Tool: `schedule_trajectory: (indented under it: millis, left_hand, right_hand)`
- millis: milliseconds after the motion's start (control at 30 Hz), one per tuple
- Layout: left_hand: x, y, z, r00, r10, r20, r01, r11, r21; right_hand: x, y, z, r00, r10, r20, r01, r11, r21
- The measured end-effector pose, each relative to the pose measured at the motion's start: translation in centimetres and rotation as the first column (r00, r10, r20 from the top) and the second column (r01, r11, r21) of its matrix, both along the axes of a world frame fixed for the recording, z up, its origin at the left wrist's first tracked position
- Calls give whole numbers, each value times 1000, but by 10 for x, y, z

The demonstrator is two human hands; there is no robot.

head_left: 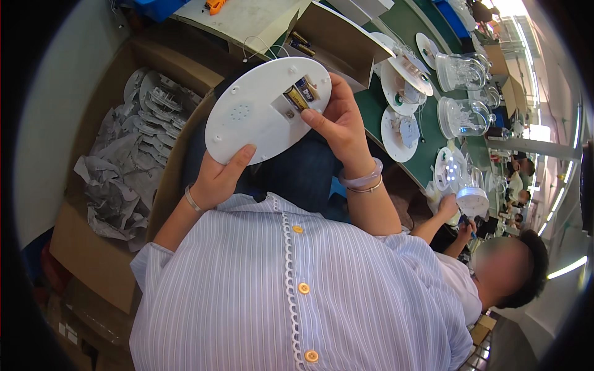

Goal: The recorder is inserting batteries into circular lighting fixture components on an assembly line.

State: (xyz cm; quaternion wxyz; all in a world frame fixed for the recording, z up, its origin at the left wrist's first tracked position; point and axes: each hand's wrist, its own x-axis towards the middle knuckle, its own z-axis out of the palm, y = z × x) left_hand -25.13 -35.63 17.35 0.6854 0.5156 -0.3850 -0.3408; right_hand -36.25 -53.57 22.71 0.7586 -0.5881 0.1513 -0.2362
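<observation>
A white oval-looking plastic base (253, 114) is held up in front of my lap, its flat side with small holes and a battery compartment facing me. My left hand (219, 179) grips its lower left edge, thumb on top. Around the right edge my right hand (340, 123) is closed, the fingers behind the base. My right thumb rests at the end of a gold-and-black battery (296, 98) in the compartment; another battery (306, 86) lies beside it. Thin white wires (260, 44) stick out past the far edge.
A carton of stacked white bases (158, 111) and crumpled paper (114, 179) stands at left. Loose batteries (300, 42) lie in an open cardboard box (334, 52). The green bench (371, 114) holds more bases and clear domes (461, 116). A co-worker (458, 266) sits at right.
</observation>
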Motion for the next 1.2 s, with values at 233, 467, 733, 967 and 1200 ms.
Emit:
schedule_trajectory:
  millis: [233, 467, 733, 967, 1200]
  left_hand:
    - [-2, -3, 3, 988, 3, -152, -3, 1000, 1]
    - [-2, -6, 1, 976, 13, -220, -10, 1000, 14]
    - [-1, -5, -3, 942, 25, -336, -40, 998, -37]
    - [-1, -7, -4, 890, -6, -457, -23, 998, -59]
    - [-7, -9, 0, 889, -17, -458, 2, 999, -33]
  right_hand:
    - [-2, 2, -5, 934, -332, 128, 255, 374, -892]
    - [-4, 3, 4, 912, -367, 180, 228, 89, -970]
    - [-11, 9, 7, 907, -403, 122, 298, 410, -862]
    - [-15, 9, 9, 908, -405, 111, 297, 434, -850]
    - [-8, 12, 11, 901, -430, 63, 214, 313, -925]
